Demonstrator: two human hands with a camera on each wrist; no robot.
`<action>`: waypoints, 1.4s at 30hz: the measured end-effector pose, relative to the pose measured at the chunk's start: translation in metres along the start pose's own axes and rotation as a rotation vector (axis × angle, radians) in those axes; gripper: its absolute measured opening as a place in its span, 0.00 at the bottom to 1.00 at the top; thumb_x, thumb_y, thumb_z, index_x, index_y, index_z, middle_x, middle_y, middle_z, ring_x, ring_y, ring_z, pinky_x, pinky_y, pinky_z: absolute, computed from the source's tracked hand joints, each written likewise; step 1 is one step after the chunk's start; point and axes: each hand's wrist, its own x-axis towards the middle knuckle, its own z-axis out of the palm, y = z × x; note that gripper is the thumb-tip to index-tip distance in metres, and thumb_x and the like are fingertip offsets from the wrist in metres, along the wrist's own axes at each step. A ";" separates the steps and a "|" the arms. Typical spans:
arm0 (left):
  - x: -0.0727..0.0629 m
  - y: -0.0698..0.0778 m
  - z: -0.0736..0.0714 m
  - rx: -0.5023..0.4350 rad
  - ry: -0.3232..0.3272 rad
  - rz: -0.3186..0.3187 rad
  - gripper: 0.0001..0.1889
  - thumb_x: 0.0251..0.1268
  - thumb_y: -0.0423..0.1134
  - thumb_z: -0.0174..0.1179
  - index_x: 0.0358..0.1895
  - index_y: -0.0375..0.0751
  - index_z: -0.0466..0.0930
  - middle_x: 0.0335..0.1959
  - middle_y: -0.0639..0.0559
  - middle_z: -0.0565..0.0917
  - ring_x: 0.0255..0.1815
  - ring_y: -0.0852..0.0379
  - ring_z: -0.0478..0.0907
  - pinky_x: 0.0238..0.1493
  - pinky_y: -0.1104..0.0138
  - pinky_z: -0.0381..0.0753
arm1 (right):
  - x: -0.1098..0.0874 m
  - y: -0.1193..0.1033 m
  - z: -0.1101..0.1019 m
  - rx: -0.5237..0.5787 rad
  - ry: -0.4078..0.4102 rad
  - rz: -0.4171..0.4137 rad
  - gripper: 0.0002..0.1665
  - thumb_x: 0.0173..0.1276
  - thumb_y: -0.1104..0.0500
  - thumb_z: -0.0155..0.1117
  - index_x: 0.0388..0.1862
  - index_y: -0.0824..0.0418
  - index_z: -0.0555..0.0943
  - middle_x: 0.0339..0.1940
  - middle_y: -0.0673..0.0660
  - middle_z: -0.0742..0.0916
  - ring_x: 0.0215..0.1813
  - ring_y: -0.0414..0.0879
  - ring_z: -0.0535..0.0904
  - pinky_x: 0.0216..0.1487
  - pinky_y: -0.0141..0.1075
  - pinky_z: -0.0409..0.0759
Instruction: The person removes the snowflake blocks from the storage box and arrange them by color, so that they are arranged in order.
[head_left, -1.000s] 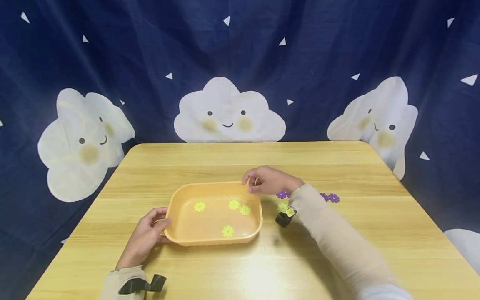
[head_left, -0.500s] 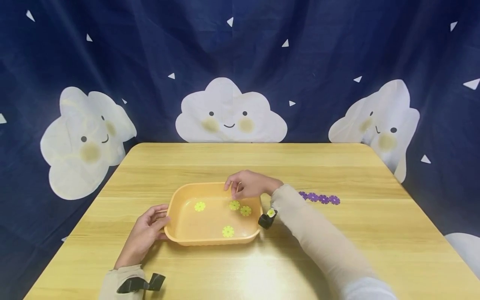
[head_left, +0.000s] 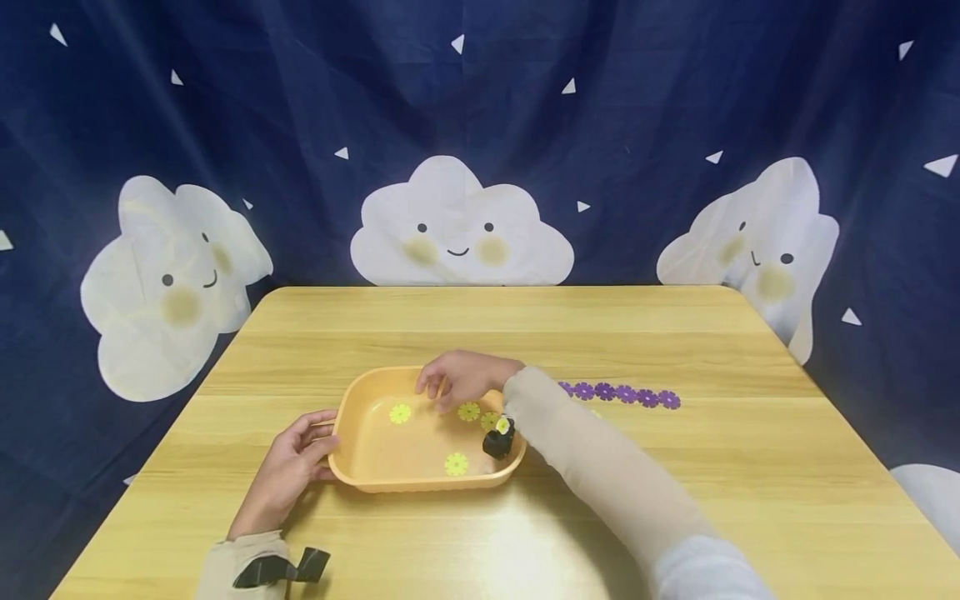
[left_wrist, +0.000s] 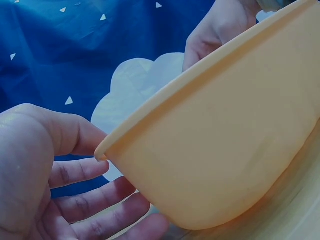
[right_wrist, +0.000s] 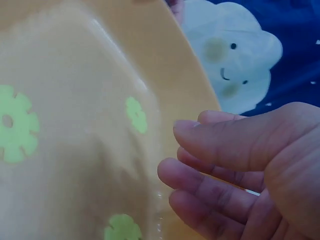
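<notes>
My left hand (head_left: 288, 462) holds the left end of an orange plastic basin (head_left: 408, 448), thumb at the rim and fingers against the outer wall. In the left wrist view, its fingers (left_wrist: 107, 212) spread along the outside under the rim. Inside the basin lie several yellow flower-shaped discs (head_left: 456, 464) with notched edges. My right hand (head_left: 467, 377) hovers over the basin's far side, fingers loosely bent. The right wrist view shows nothing between the thumb (right_wrist: 220, 140) and fingers, with a yellow disc (right_wrist: 136, 115) on the basin floor beyond them.
On the table (head_left: 750, 467), right of the basin, a row of purple flower discs (head_left: 626, 394) stretches sideways. A yellow disc (head_left: 596, 414) shows partly beside my right sleeve (head_left: 600, 458). A dark blue curtain (head_left: 645, 108) with clouds hangs behind the table.
My right hand has moved left from the basin's right rim to over its middle, uncovering more of the purple row. The left hand and basin have stayed put.
</notes>
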 end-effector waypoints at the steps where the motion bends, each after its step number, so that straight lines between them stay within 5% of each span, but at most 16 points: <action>1: 0.000 0.000 0.000 0.001 0.001 -0.002 0.23 0.72 0.32 0.53 0.67 0.32 0.62 0.57 0.32 0.71 0.40 0.54 0.81 0.35 0.59 0.87 | 0.002 -0.001 0.001 0.002 -0.008 -0.003 0.23 0.63 0.69 0.67 0.58 0.64 0.78 0.49 0.60 0.83 0.45 0.46 0.80 0.48 0.31 0.80; 11: -0.001 -0.002 0.000 0.034 0.008 -0.012 0.23 0.72 0.32 0.52 0.67 0.33 0.62 0.55 0.34 0.72 0.41 0.53 0.80 0.35 0.58 0.86 | 0.023 -0.008 0.012 -0.051 -0.071 0.036 0.25 0.63 0.67 0.69 0.60 0.59 0.77 0.60 0.54 0.80 0.56 0.46 0.77 0.54 0.28 0.76; 23: -0.001 -0.003 0.000 0.035 0.015 -0.022 0.22 0.72 0.32 0.53 0.66 0.33 0.63 0.55 0.35 0.72 0.40 0.52 0.80 0.35 0.58 0.86 | 0.036 -0.004 0.024 -0.073 -0.121 0.042 0.32 0.65 0.63 0.68 0.67 0.56 0.72 0.70 0.54 0.70 0.46 0.40 0.77 0.55 0.26 0.72; 31: 0.000 -0.002 0.000 0.018 0.009 -0.022 0.23 0.73 0.32 0.52 0.67 0.32 0.62 0.56 0.34 0.71 0.40 0.54 0.80 0.34 0.59 0.86 | 0.037 -0.004 0.028 -0.191 -0.102 0.015 0.25 0.66 0.61 0.67 0.62 0.51 0.76 0.58 0.48 0.78 0.58 0.39 0.72 0.60 0.27 0.70; 42: 0.001 -0.002 0.000 0.052 0.008 -0.033 0.23 0.72 0.33 0.53 0.67 0.33 0.62 0.55 0.36 0.71 0.41 0.53 0.79 0.34 0.58 0.86 | 0.040 -0.007 0.034 -0.289 -0.094 -0.041 0.24 0.65 0.62 0.66 0.61 0.53 0.78 0.50 0.48 0.80 0.54 0.38 0.73 0.57 0.24 0.70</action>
